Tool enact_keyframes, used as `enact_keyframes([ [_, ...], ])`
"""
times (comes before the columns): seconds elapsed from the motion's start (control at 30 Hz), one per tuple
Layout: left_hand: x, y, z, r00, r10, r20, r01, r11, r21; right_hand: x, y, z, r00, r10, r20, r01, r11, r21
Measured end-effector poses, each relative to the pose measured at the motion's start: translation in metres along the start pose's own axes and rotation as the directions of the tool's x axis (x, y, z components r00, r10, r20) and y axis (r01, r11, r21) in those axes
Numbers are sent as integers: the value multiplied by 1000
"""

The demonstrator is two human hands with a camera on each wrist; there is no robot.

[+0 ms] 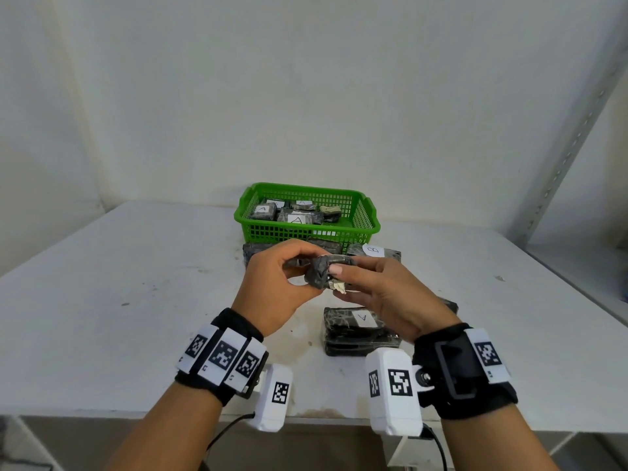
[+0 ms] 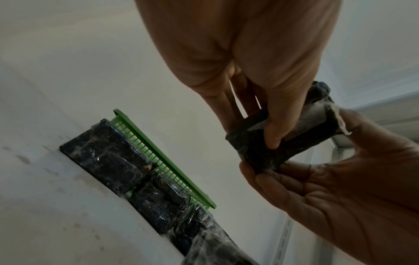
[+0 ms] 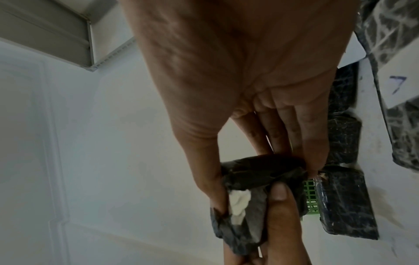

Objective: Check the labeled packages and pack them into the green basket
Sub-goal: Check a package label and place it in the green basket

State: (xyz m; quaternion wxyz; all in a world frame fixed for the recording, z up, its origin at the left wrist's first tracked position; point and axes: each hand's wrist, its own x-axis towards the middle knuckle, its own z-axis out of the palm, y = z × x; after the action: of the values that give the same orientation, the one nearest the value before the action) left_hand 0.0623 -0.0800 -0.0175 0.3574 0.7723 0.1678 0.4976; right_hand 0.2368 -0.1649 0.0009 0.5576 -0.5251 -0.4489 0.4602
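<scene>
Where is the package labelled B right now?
In the head view, the B package lies on the table, just in front of the green basket at its right corner, beyond the right hand.

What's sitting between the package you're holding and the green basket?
In the head view, a row of dark wrapped packages lies on the table against the green basket's near wall, beyond the held package; the right one is labeled B.

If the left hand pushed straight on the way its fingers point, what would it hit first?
Likely the right hand, which grips the other end of the same dark package that the left hand holds; depth is uncertain.
</scene>
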Motion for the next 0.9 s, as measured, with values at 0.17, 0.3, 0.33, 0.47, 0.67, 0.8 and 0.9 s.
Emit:
enact_keyframes([
  [0.17, -1, 1, -1, 1000, -16, 13, 17, 999, -48, -2, -4, 1, 1000, -11, 3, 11, 1000, 23],
  [0.3, 0, 1, 0, 999, 34, 2, -34, 999, -28, -4, -6, 2, 999, -24, -25, 24, 1000, 6],
  [0.33, 0, 1, -1, 999, 42, -5, -42, 999, -22, -6, -7, 2, 999, -13, -32, 14, 1000, 26],
  [0.47, 0, 0, -2, 997, 72, -17, -72, 997, 18, -13, -10, 6, 995, 82, 49, -83, 996, 39],
  [0.67, -2, 1, -9, 995, 19, 102, -22, 999, 28, -14, -2, 7, 995, 93, 47, -99, 983, 155],
  [0.8, -6, -4, -21, 974, -114, 194, 115, 993, 6, -15, 3, 2, 1000, 29, -9, -27, 983, 181],
  [0.9, -12, -2, -21, 921, -254, 295, 312, 935, -170, -15, 5, -1, 998, -52, -46, 57, 993, 108],
])
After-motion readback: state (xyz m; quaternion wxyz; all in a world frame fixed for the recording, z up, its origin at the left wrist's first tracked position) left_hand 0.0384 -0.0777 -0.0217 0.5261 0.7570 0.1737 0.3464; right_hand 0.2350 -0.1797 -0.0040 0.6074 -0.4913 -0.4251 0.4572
